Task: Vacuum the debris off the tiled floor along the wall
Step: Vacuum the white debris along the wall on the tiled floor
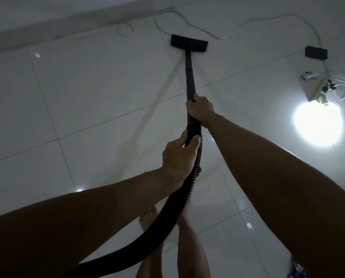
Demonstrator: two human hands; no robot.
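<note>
Floor: pale glossy tiled floor with thin grey grout lines; it fills most of the view and carries a bright round glare patch well to the right of both hands.
Wall: pale wall base along the top left, meeting the floor just beyond the floor head.
Hose: black ribbed hose curving from the bottom left edge up to the left hand's fingers, then on to the wand.
Wand: rigid black wand running from the right hand's fingers forward and down to the floor head.
Floor head: flat black floor head resting on the tiles near the wall — well ahead of the right fingers.
Right hand: right hand grips the lower end of the wand, fingers curled fully round it, forearm stretched out.
Left hand: left hand grips the ribbed hose just behind the right hand; thumb and fingers wrap round it.
Cable: thin white cable looping on the tiles beyond the floor head, trailing right.
Power strip: white power strip with plugs in it, right of the right fingers, at the glare's upper edge.
Dark block: small black block on the floor beyond the strip — kind cannot be told.
Debris: small pale fleck on the tiles near the wall, far left of the fingers.
Feet: bare foot below the left hand, partly behind the hose.
</note>
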